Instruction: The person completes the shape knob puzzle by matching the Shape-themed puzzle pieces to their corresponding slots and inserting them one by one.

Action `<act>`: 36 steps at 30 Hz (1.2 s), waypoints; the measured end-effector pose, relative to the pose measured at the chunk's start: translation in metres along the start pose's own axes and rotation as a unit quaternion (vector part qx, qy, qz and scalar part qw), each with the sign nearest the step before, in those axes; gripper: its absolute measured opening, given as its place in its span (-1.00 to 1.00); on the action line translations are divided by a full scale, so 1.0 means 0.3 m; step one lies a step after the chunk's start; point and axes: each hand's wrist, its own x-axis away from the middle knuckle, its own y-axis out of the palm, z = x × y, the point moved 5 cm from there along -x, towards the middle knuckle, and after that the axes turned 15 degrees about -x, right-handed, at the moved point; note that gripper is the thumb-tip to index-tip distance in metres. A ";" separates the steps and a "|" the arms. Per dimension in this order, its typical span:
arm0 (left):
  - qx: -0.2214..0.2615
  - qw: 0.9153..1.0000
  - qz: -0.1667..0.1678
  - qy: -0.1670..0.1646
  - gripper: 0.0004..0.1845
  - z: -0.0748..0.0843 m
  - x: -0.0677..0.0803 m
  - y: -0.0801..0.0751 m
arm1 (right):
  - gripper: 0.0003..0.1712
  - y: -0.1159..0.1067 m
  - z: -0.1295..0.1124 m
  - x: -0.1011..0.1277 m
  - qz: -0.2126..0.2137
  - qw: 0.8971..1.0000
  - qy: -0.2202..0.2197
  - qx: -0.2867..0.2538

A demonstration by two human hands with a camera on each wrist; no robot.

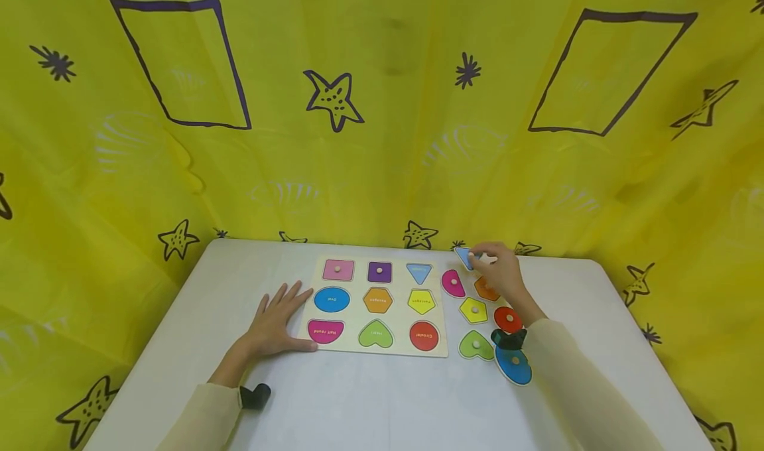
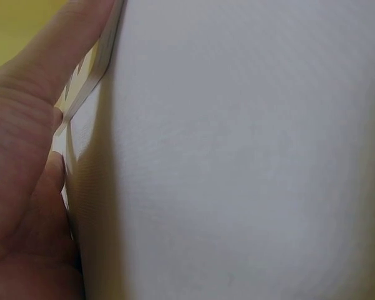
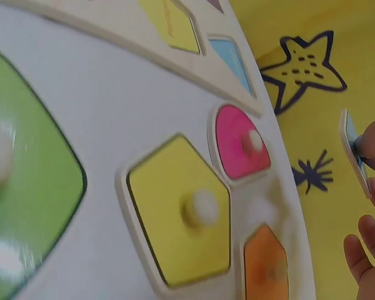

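My right hand (image 1: 503, 275) pinches the blue triangle puzzle piece (image 1: 462, 257) by its knob. In the right wrist view that triangle piece (image 3: 351, 149) is tilted on edge, clear of the table. The wooden shape puzzle board (image 1: 401, 350) lies flat at the table's middle. A pink rectangle piece (image 1: 338, 270) and a purple square piece (image 1: 379, 272) sit in their recesses; the other recesses show printed shapes. My left hand (image 1: 271, 327) rests with spread fingers at the board's left edge, thumb and fingertips touching it.
Right of the board lie a magenta half-round (image 1: 451, 284), an orange hexagon (image 1: 486, 290), a yellow pentagon (image 1: 474, 311), a red circle (image 1: 507, 319), a green heart (image 1: 475, 346) and a blue oval (image 1: 514, 369), each knobbed. A yellow patterned curtain (image 1: 382, 172) hangs behind the white table (image 1: 358, 404).
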 end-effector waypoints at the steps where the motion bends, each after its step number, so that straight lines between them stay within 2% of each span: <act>1: 0.000 1.000 0.000 0.000 0.23 -0.002 0.000 0.001 | -0.68 0.015 -0.004 -0.003 -0.003 1.000 -0.001 -0.002; 5: 0.001 1.000 0.002 -0.001 0.24 -0.003 -0.001 0.005 | -0.69 0.071 -0.026 -0.012 -0.008 1.000 -0.008 -0.018; 9: 0.005 1.000 0.008 0.001 0.25 -0.005 -0.002 0.014 | -0.71 0.127 -0.040 -0.015 -0.014 0.999 0.004 -0.037; 14: 0.006 1.000 0.024 0.011 0.26 -0.010 0.000 0.024 | -0.73 0.187 -0.044 -0.019 -0.022 0.999 0.012 -0.046; 20: 0.009 0.999 0.028 0.013 0.25 -0.004 0.001 0.014 | -0.76 0.249 -0.043 -0.023 -0.030 0.999 0.003 -0.045; 31: -0.003 1.000 0.010 0.004 0.22 -0.002 0.001 0.002 | -0.84 0.320 -0.034 -0.021 -0.041 0.998 -0.011 -0.041; 36: 0.002 1.000 0.017 0.008 0.25 -0.011 -0.004 0.018 | -0.83 0.340 -0.011 -0.029 -0.038 0.999 -0.005 -0.026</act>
